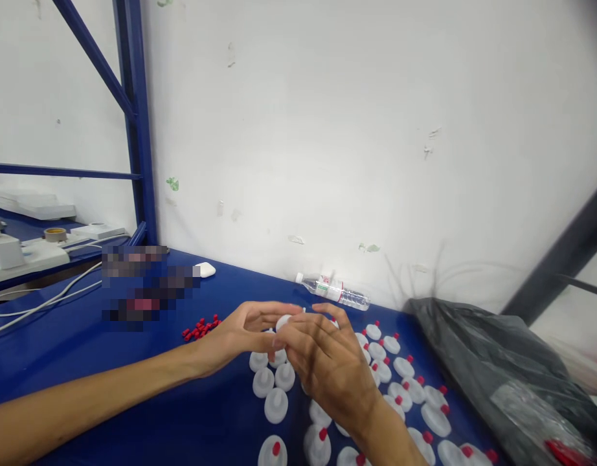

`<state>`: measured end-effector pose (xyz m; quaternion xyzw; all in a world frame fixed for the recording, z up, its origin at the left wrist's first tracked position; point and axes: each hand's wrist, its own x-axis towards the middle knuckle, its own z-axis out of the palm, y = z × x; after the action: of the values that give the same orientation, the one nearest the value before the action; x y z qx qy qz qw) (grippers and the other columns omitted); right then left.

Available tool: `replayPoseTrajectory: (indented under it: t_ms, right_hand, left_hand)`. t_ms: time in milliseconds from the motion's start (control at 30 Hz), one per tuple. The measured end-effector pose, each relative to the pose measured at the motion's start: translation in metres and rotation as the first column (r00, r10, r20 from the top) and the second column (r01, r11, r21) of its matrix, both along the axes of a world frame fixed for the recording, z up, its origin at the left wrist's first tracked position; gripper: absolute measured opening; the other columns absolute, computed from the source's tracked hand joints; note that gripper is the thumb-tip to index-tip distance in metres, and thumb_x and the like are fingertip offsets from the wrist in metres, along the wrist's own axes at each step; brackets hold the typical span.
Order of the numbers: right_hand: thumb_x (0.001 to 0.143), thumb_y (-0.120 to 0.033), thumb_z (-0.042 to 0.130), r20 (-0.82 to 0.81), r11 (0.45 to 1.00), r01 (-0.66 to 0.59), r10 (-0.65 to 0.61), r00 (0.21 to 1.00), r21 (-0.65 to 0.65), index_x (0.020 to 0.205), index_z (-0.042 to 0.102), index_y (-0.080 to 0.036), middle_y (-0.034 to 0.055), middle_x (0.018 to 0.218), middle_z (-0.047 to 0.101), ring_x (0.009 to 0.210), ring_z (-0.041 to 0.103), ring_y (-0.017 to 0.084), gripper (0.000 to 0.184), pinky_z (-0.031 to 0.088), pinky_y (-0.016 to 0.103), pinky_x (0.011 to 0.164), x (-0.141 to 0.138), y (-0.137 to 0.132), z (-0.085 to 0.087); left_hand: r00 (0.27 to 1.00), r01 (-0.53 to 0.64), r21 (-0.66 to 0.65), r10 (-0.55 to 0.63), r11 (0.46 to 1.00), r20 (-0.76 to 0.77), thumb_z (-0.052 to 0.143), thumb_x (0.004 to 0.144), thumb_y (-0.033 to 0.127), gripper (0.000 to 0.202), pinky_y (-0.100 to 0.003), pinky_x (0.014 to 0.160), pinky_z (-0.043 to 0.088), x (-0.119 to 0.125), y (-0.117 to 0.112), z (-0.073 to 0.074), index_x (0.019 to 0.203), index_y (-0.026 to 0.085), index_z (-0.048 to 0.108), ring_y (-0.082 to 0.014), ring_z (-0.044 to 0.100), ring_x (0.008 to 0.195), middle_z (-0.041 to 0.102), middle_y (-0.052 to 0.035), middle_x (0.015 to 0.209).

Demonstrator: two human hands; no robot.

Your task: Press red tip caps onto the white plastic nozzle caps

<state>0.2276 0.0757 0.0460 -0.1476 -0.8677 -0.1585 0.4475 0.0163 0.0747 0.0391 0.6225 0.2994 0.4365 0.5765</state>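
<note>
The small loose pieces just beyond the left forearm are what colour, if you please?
The small loose pieces are red, as the head view shows best.

White wall (347,129) at 12 o'clock, filling most of the background; scuffed, with peeled patches (428,152) at 2 and 11, plus greenish patch (172,184) between 9 and 10. Blue metal post (142,116) at 10, upright, with diagonal brace (94,59) toward 10 and horizontal rail (60,172) toward 9. Second blue surface (11,226) also at 9. Blue tabletop (182,421), smooth, from 5 to 9, running up to wall. Dark slanted post (561,246) at 3. Fairly even light, greyer toward 2.
</note>
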Motion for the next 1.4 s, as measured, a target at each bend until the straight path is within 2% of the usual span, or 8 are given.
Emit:
replayPoseTrajectory:
  t_ms: [100, 267, 400, 500, 600, 733, 967, 1400]
  right_hand:
    - [0.102, -0.004, 0.059, -0.005, 1.000, -0.011, 0.011, 1.000, -0.004, 0.120, 0.059, -0.027, -0.0037, 0.104, 0.080, 0.098, 0.076, 0.014, 0.030, 0.042, 0.042, 0.112, -0.003, -0.002, 0.000]
    - [0.101, -0.004, 0.059, 0.000, 1.000, -0.003, 0.003, 1.000, -0.015, 0.122, 0.059, -0.025, -0.0034, 0.104, 0.079, 0.094, 0.075, 0.015, 0.030, 0.041, 0.040, 0.112, -0.007, -0.002, -0.001]
    - [0.101, -0.007, 0.060, 0.013, 0.999, 0.002, -0.002, 1.000, -0.041, 0.122, 0.061, -0.025, -0.0033, 0.103, 0.078, 0.095, 0.073, 0.017, 0.028, 0.042, 0.041, 0.109, -0.007, -0.002, 0.001]
    - [0.104, -0.012, 0.060, -0.028, 0.997, 0.011, -0.014, 1.000, -0.080, 0.120, 0.062, -0.026, -0.0032, 0.103, 0.078, 0.097, 0.073, 0.017, 0.021, 0.043, 0.042, 0.108, -0.003, 0.003, 0.005]
    - [0.104, -0.014, 0.062, -0.078, 0.984, 0.067, -0.081, 0.994, -0.166, 0.112, 0.064, -0.026, -0.0041, 0.100, 0.077, 0.092, 0.073, 0.018, 0.015, 0.040, 0.045, 0.111, 0.008, 0.012, 0.008]
    - [0.099, -0.014, 0.069, -0.060, 0.938, 0.144, -0.171, 0.983, -0.316, 0.108, 0.066, -0.026, -0.0045, 0.097, 0.078, 0.090, 0.074, 0.019, 0.015, 0.038, 0.051, 0.114, 0.028, 0.027, 0.009]
    - [0.094, -0.021, 0.075, 0.123, 0.815, 0.261, -0.232, 0.965, -0.517, 0.100, 0.073, -0.029, -0.0037, 0.092, 0.079, 0.098, 0.072, 0.024, 0.011, 0.051, 0.046, 0.101, 0.045, 0.033, 0.013]
    - [0.086, -0.019, 0.080, 0.366, 0.708, 0.394, -0.203, 0.908, -0.586, 0.085, 0.076, -0.029, -0.0031, 0.085, 0.081, 0.095, 0.074, 0.025, 0.011, 0.054, 0.037, 0.085, 0.049, 0.035, 0.007]
  left_hand:
    - [0.999, 0.050, -0.077, -0.049, 0.996, 0.013, 0.089, 0.070, 0.040, 0.058, -0.024, 0.059, 0.050, -0.001, 0.001, -0.001, 0.122, 0.019, 0.077, -0.0156, 0.062, 0.069, 0.074, -0.0065, 0.087]
    - [0.999, 0.002, -0.075, -0.004, 0.997, -0.031, 0.089, 0.065, 0.033, 0.053, -0.019, 0.050, 0.044, -0.003, 0.004, -0.005, 0.115, 0.016, 0.080, -0.0119, 0.056, 0.061, 0.075, -0.0048, 0.080]
    - [0.992, 0.000, 0.015, 0.002, 1.000, -0.130, 0.088, 0.069, 0.049, 0.061, -0.023, 0.051, 0.048, -0.006, 0.006, -0.003, 0.119, 0.017, 0.077, -0.0135, 0.058, 0.059, 0.073, -0.0026, 0.077]
    - [0.965, -0.026, 0.150, 0.064, 0.988, -0.254, 0.078, 0.080, 0.070, 0.073, -0.030, 0.058, 0.055, -0.016, 0.013, 0.007, 0.131, 0.018, 0.070, -0.0156, 0.064, 0.065, 0.077, -0.0067, 0.095]
    - [0.874, -0.135, 0.346, 0.276, 0.928, -0.401, 0.058, 0.100, 0.067, 0.057, -0.033, 0.065, 0.057, -0.034, 0.028, 0.018, 0.129, 0.018, 0.066, -0.0153, 0.065, 0.070, 0.074, -0.0078, 0.110]
    - [0.612, -0.104, 0.533, 0.477, 0.839, -0.631, 0.069, 0.101, 0.047, 0.030, -0.041, 0.085, 0.060, -0.069, 0.053, 0.023, 0.096, 0.017, 0.070, -0.0208, 0.068, 0.089, 0.071, -0.0033, 0.096]
    - [0.346, 0.178, 0.403, 0.327, 0.898, -0.880, 0.074, 0.098, 0.041, 0.025, -0.042, 0.087, 0.061, -0.103, 0.067, 0.024, 0.096, 0.017, 0.071, -0.0214, 0.070, 0.092, 0.072, -0.0032, 0.098]
    - [0.345, 0.289, 0.270, 0.163, 0.918, -0.924, 0.075, 0.098, 0.041, 0.025, -0.042, 0.088, 0.061, -0.105, 0.071, 0.010, 0.093, 0.017, 0.071, -0.0213, 0.071, 0.091, 0.074, -0.0027, 0.095]
